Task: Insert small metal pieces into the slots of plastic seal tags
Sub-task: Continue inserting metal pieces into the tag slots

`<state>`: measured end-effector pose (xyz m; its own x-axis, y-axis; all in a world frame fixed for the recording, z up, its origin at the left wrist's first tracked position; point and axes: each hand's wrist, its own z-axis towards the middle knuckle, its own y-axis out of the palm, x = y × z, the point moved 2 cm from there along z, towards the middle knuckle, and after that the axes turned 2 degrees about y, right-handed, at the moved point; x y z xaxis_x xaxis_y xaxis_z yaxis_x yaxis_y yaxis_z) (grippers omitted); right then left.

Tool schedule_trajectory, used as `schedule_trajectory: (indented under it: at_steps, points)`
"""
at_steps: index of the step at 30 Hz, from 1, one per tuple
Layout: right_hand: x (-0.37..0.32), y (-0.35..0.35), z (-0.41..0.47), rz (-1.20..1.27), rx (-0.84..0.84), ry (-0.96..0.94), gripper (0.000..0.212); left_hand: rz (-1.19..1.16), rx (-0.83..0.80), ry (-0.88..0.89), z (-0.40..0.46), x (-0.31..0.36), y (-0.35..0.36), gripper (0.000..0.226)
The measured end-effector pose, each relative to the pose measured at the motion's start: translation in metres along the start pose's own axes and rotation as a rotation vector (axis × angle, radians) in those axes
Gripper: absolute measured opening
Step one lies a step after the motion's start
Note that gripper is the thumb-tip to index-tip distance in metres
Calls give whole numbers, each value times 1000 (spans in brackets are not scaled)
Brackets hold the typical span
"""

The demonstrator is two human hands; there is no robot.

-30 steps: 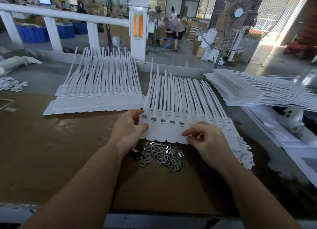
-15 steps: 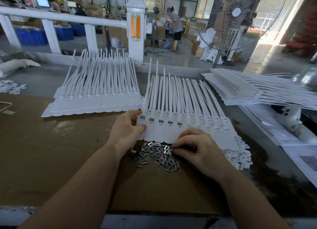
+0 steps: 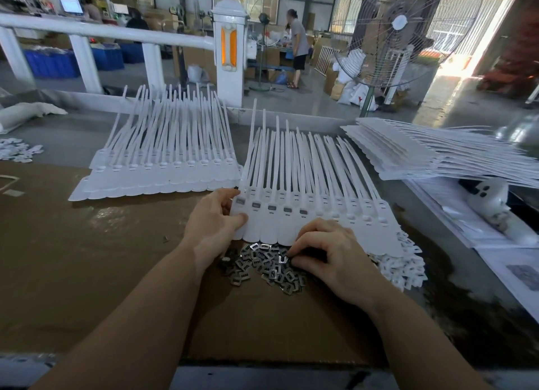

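On the brown table, left hand (image 3: 214, 223) holds the white tags (image 3: 294, 217) down; right hand (image 3: 329, 258) pinches one metal piece (image 3: 282, 259), which could slip from a loose pinch

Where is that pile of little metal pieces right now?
The metal pieces lie on the brown cardboard, just below the sheet of seal tags, between the two hands, at the right hand's fingertips.

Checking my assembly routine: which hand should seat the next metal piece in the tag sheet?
Right. The right hand pinches at the pile of small grey metal clips, just below the empty slots, while the left hand grips the left edge of the white plastic seal-tag sheet, steadying it.
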<state>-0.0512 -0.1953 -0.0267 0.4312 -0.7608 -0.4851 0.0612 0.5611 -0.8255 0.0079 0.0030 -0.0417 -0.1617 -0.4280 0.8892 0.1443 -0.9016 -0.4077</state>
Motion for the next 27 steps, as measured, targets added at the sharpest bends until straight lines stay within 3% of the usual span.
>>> schedule_trajectory:
  at_steps: [12,18,23,27]
  points:
    - [0,-5,0,199,-31,61,14,-37,-7,-20,0,0,0,48]
    - [5,-15,2,417,213,199,11,-27,-9,-15,-1,0,-1,47]
    - [15,-27,10,434,369,273,10,-12,-10,-13,0,-1,-2,47]
    - [27,-31,19,384,402,356,14,-4,-11,-14,0,-1,-2,47]
